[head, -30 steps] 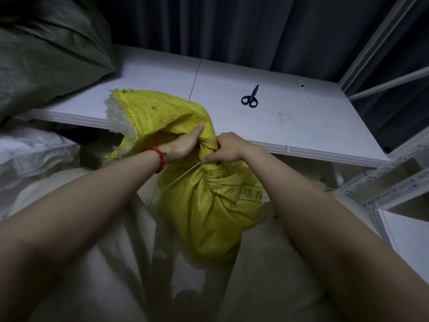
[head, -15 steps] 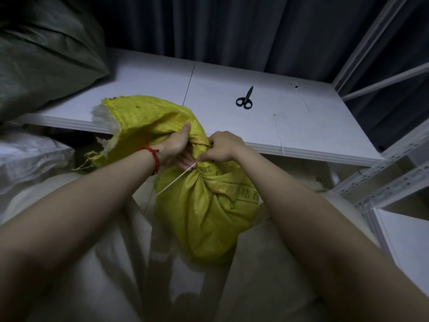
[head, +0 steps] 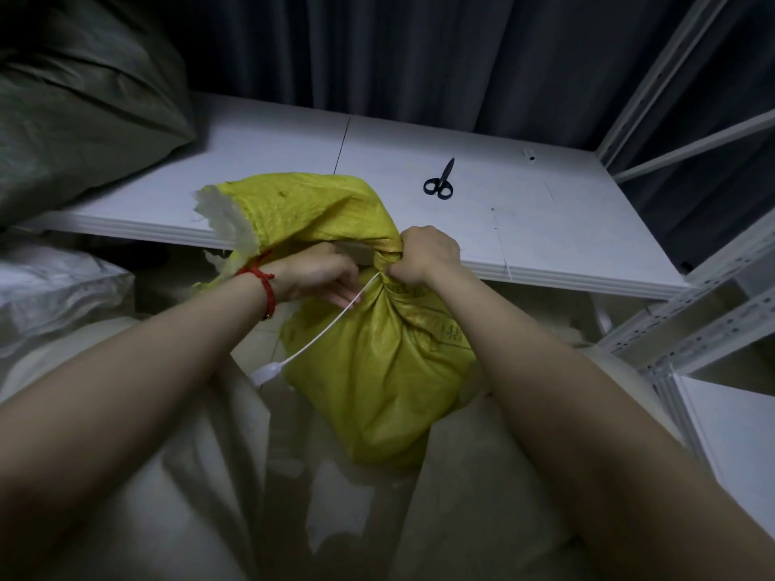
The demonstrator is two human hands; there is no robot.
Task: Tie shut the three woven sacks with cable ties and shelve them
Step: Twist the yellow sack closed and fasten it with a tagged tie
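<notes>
The right hand (head: 427, 255) has a closed grip: its fingers are curled tight round the gathered neck of the yellow sack (head: 377, 371). The left hand (head: 318, 274) is curled too, and its fingertips pinch the white cable tie (head: 331, 327) just beside the neck, though motion blur hides the exact hold.

The tie runs straight from the neck down and to the left, ending in a flat white tab that hangs free. The sack stands upright in front of the white shelf (head: 545, 228), its long axis roughly vertical. Its loose mouth is flopped over to the upper left onto the shelf edge.

Both forearms reach forward and converge on the neck. The left wrist wears a red string bracelet (head: 268, 287). Black scissors (head: 439, 183) lie on the shelf.
</notes>
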